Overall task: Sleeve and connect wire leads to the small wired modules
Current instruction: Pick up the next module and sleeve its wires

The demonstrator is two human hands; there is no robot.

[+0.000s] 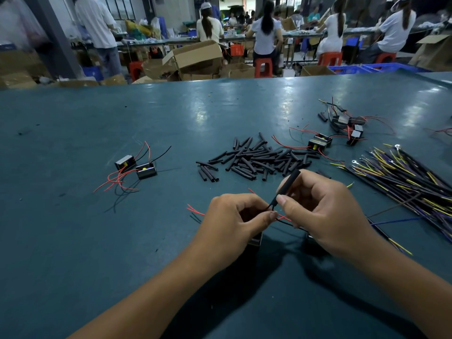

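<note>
Nearest the lens we recorded both hands working together above the counter (73, 241). We found the left hand (234, 221) pinching a thin black lead (267, 208) between thumb and forefinger, and the right hand (325, 214) gripping a black sleeve (289, 183) with its far end tilted up and away. We judged this hold as feeding the lead into the sleeve's near mouth; red leads (195, 211) trailed out to the left of the hands. A module (255, 241) sat largely hidden under the left hand, its make unclear.

Taking the sleeve pile (254, 159) as landmark: it lay just beyond the hands, within easy reach for the next piece. Two wired modules (137, 166) lay well left of the pile, more modules (342, 128) right of and beyond it, and a wire bundle (403, 182) to its right. We judged these groupings as separating stock from finished work, though which was which we could not tell. Bare counter left of the hands offered open room; the counter's far edge (220, 80) stood well beyond the pile.
</note>
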